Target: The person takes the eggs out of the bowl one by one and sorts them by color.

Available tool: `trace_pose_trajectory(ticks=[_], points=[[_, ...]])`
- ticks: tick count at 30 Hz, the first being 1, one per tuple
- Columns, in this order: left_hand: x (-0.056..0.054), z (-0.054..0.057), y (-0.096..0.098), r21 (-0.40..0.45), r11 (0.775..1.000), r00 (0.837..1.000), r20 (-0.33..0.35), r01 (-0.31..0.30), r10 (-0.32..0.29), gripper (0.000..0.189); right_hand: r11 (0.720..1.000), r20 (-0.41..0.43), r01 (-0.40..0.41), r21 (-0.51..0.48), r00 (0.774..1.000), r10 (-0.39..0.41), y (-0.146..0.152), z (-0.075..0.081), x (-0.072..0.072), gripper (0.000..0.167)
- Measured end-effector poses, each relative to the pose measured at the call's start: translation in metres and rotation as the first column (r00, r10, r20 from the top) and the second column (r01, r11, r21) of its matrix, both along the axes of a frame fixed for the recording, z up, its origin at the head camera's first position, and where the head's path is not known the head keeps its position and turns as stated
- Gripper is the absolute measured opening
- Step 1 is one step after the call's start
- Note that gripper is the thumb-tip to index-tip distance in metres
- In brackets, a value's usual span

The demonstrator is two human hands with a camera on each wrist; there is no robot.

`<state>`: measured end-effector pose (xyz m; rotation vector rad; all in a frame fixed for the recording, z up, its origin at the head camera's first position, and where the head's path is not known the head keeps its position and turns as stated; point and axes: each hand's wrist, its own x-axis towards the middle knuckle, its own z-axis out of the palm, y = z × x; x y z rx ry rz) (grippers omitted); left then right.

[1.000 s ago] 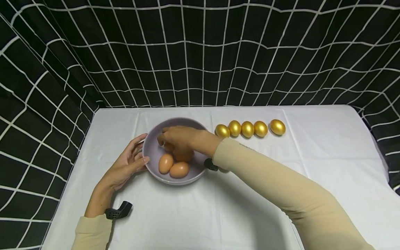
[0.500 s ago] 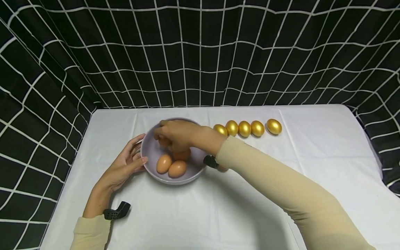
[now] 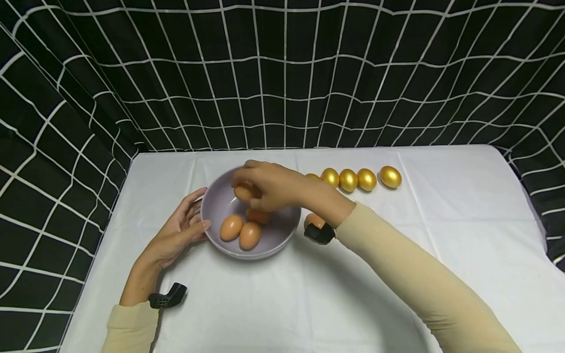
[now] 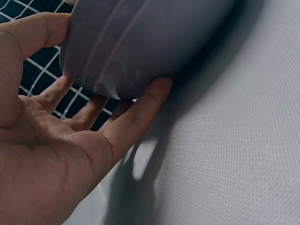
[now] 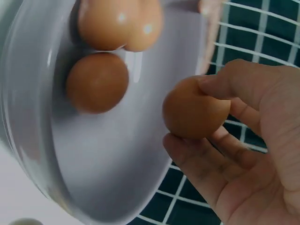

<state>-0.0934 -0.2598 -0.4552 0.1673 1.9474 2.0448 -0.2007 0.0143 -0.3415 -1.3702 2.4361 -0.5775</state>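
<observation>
Since half a second ago, the right hand (image 3: pixel 274 184) has shifted rightward across the bowl (image 3: pixel 216 206), with more of one held egg (image 3: pixel 243 193) now showing. Its thumb and fingers, bent and only an egg's breadth apart, pinch the shell from opposite sides — a grasp the right wrist view shows far better than the head view. That egg is over the bowl; whether it touches the inside I cannot tell. Smooth, brown and faintly glossy, it resembles the three brown eggs (image 3: pixel 250 236) clustered inside. Around the bowl's side, the left hand (image 3: pixel 176 231) is spread but gripping: thumb at the rim, fingers against the outer wall — contact the left wrist view reveals beneath the rim. Only the head view shows the five golden eggs (image 3: pixel 348 180) on the white cloth (image 3: pixel 247 304), near another brown egg (image 3: pixel 314 220) just beside the bowl.
</observation>
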Motion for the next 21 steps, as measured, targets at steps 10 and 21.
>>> trace_pose_trajectory(ticks=[10, 21], points=[[0.001, 0.000, 0.000, -0.007, 1.000, 1.000, -0.001, -0.007, 0.007, 0.081, 0.961, 0.127, 0.116, -0.249, 0.988, -0.086, 0.033, 0.000, 0.011, 0.042], [0.001, 0.000, 0.000, -0.020, 1.000, 1.000, -0.009, -0.013, 0.013, 0.081, 0.847, 0.281, 0.327, -0.419, 0.934, -0.221, 0.068, -0.019, 0.027, 0.043]])
